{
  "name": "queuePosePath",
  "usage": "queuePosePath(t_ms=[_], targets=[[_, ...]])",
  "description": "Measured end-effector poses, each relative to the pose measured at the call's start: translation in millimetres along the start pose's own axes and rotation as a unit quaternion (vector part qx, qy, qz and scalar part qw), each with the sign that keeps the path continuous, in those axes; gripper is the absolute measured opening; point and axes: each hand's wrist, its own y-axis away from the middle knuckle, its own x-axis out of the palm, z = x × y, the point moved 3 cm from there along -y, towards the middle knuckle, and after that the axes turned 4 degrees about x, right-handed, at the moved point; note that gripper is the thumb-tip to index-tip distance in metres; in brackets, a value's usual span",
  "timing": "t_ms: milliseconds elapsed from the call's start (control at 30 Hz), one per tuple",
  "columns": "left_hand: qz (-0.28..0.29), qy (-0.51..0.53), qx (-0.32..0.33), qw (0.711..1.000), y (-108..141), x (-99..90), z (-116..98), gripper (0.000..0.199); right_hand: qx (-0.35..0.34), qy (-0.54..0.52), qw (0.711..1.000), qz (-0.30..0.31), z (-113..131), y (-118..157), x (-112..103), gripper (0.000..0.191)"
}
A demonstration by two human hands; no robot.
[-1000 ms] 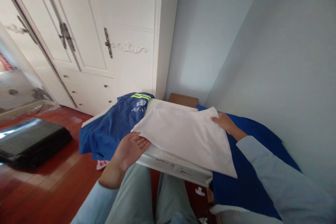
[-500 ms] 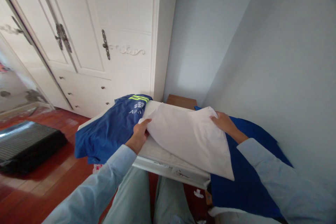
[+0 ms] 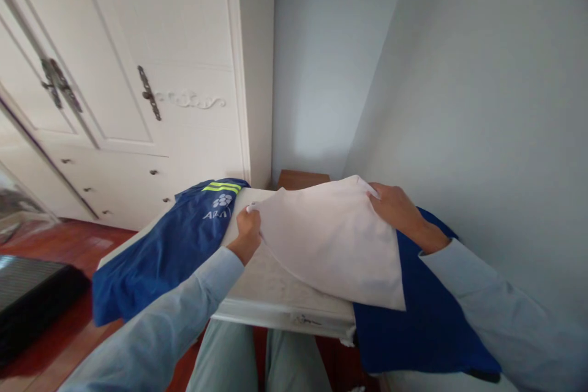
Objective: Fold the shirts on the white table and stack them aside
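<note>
A white cloth (image 3: 331, 239) is stretched between my two hands over a white, worn-edged table (image 3: 275, 285). My left hand (image 3: 248, 229) pinches its left corner, and my right hand (image 3: 397, 208) grips its upper right corner. The cloth's lower edge hangs down to a point at the right. On the table's left part lies a blue garment (image 3: 169, 257) with yellow-green stripes and a white printed logo. Plain blue fabric (image 3: 395, 337) spreads beneath the cloth's right side and my right forearm, drooping past the table's front edge.
A white wardrobe (image 3: 193, 24) with dark handles stands behind at the left. A brown wooden box-like piece (image 3: 303, 180) sits in the corner beyond the table. Grey-blue walls (image 3: 482, 86) rise at the right. A black-sided case (image 3: 41, 300) lies on the red wooden floor (image 3: 98, 239).
Both hands have lifted the white cloth slightly and pulled it tauter, its top edge now higher. My view has turned a little to the right.
</note>
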Motion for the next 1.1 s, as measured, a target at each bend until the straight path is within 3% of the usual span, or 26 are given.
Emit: queuePosePath(t_ms=[233, 467, 700, 900, 1000, 1100], targets=[[0.126, -0.01, -0.041, 0.991, 15, 62.9, 1, 0.007, 0.031, 0.009, 0.999, 0.025, -29, 7, -47, 0.039], [0.204, 0.036, -0.129, 0.97, 39, 127.0, -5, 0.013, 0.094, -0.013, 0.995, 0.043, -83, 33, -80, 0.046], [0.287, 0.089, -0.156, 0.941, 40, 194.1, -9, 0.012, 0.165, -0.083, 0.983, 0.0, -122, 43, -112, 0.055], [0.318, 0.106, -0.188, 0.923, 26, 275.2, -10, 0.015, 0.239, -0.054, 0.967, -0.075, -141, 28, -140, 0.051], [0.331, 0.112, -0.203, 0.915, 24, 305.6, 5, 0.018, 0.287, -0.046, 0.952, -0.094, -149, 40, -141, 0.047], [0.317, 0.095, -0.239, 0.913, 27, 313.5, 37, 0.014, 0.328, -0.069, 0.939, -0.075, -162, 66, -118, 0.044]])
